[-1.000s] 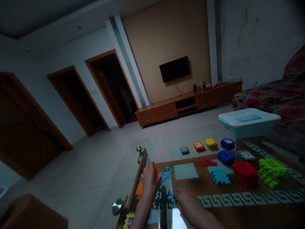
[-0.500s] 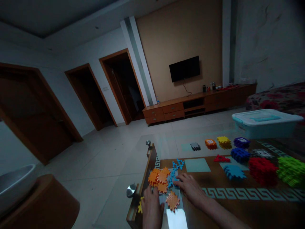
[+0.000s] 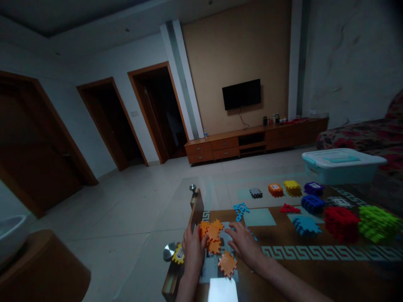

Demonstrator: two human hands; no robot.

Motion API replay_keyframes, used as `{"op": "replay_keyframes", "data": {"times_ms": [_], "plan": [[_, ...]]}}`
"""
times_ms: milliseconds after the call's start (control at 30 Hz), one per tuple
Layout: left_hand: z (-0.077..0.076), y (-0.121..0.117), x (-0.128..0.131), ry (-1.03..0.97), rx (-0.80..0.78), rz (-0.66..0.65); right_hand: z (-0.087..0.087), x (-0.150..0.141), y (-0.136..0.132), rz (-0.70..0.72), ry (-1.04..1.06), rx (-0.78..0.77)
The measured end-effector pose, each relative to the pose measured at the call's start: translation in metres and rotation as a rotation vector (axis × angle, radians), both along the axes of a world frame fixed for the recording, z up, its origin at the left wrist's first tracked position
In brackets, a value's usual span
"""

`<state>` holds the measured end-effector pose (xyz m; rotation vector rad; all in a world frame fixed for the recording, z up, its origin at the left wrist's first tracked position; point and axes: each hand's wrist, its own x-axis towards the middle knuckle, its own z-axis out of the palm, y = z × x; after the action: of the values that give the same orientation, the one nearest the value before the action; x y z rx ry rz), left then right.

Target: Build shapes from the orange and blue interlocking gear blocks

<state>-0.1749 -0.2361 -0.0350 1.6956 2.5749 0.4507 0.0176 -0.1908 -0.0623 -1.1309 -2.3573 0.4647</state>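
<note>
Holding a cluster of orange interlocking plastic tiles (image 3: 213, 236) on the counter (image 3: 277, 233), the left hand (image 3: 194, 251) has its grip closed on the left edge, while the right hand (image 3: 244, 243) lies open, fingertips (image 3: 229, 226) touching the cluster. Another orange tile (image 3: 227, 264) lies just below, on a printed sheet (image 3: 210, 268).

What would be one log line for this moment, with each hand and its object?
left hand: touching orange interlocking blocks | right hand: beside them, over printed sheet | loose orange block: on sheet

Yr L hand (image 3: 194, 251) hides part of the orange interlocking blocks (image 3: 214, 235); yr forearms (image 3: 292, 285) cut off by bottom edge below them; stuff (image 3: 273, 121) on TV cabinet (image 3: 220, 144) far past them too small to tell.
</note>
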Motion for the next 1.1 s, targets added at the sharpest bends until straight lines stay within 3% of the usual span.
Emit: {"op": "replay_keyframes", "data": {"times_ms": [200, 333, 567, 733, 933, 1100], "plan": [[-0.004, 0.003, 0.005, -0.059, -0.018, -0.072, 0.011, -0.047, -0.003, 0.041, 0.015, -0.054], [-0.004, -0.006, 0.001, -0.081, -0.016, -0.112, 0.021, -0.06, -0.001, 0.022, -0.094, -0.096], [-0.005, -0.017, -0.004, -0.166, -0.001, -0.136, 0.021, -0.036, 0.009, 0.062, -0.068, -0.165], [0.005, -0.026, -0.014, -0.196, 0.054, -0.127, 0.025, -0.013, 0.012, 0.089, 0.018, -0.192], [0.009, -0.026, -0.005, -0.228, 0.039, -0.221, 0.026, 0.005, -0.018, 0.408, 0.013, -0.243], [0.004, -0.028, 0.003, -0.254, -0.017, -0.25, 0.015, 0.013, -0.026, 0.454, -0.065, -0.222]]}}
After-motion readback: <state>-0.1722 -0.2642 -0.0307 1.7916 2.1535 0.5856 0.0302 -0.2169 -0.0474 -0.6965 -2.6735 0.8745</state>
